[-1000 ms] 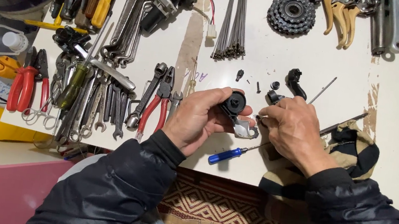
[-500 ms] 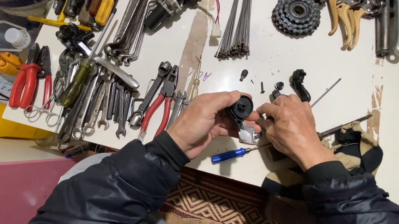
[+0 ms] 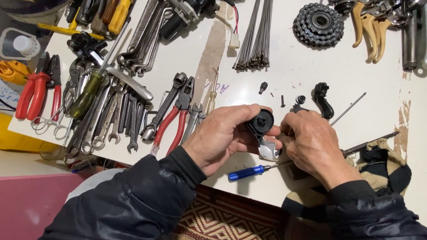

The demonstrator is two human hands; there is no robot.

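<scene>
A small black round part (image 3: 261, 124) with a silver bracket under it is being held just above the white table (image 3: 282, 79) edge, pinched in the curled fingers of the left hand (image 3: 219, 137). It's touched from the other side by the right hand (image 3: 312, 147), fingertips closed in; the blue-handled screwdriver (image 3: 247, 172) is left lying just below

My hands meet over the near edge of the tabletop (image 3: 305, 66), my left hand (image 3: 219, 137) and right hand (image 3: 315, 147) on either side of a small part (image 3: 262, 128). A screwdriver (image 3: 253, 171) lies just below it. Pliers (image 3: 170, 120) lie to the left. A gear wheel (image 3: 318, 25) sits far behind.
</scene>
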